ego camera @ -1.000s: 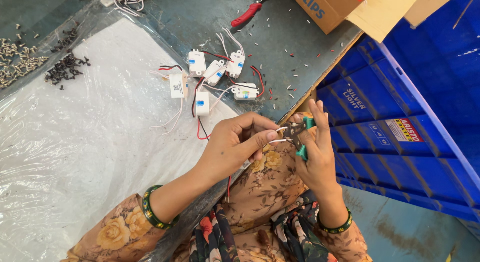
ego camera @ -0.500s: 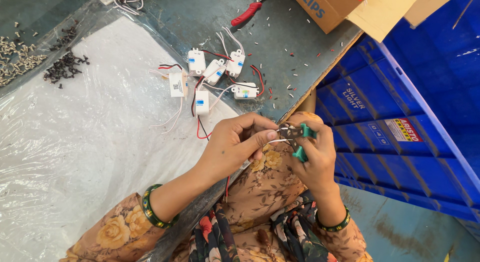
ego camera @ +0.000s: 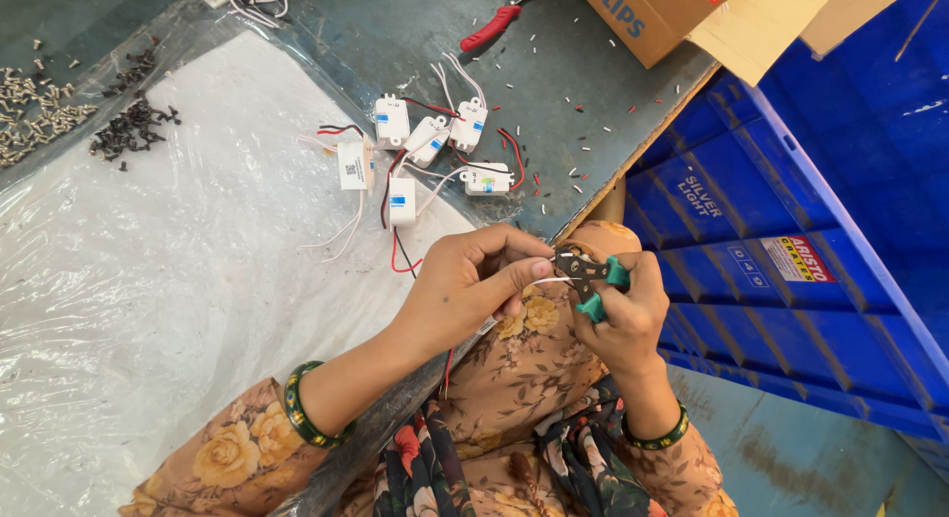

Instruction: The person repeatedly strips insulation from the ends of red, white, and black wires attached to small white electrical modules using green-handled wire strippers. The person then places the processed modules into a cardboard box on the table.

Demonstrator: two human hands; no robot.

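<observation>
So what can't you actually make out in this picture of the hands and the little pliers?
- Head view: what the left hand pinches besides the white wire; its fingers cover it.
- Jaw tips of the green-handled pliers in the right hand: too small.
- Red-handled tool: cut off by the top edge.
- Cardboard box: likewise.

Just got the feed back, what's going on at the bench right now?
A person is working over their lap at the bench edge. The right hand grips small green-handled pliers, their tip at a thin white wire pinched by the left hand. Several small white modules with red, black and white leads lie on the bench, red-handled pliers farther back, screws on plastic sheeting to the left.
</observation>
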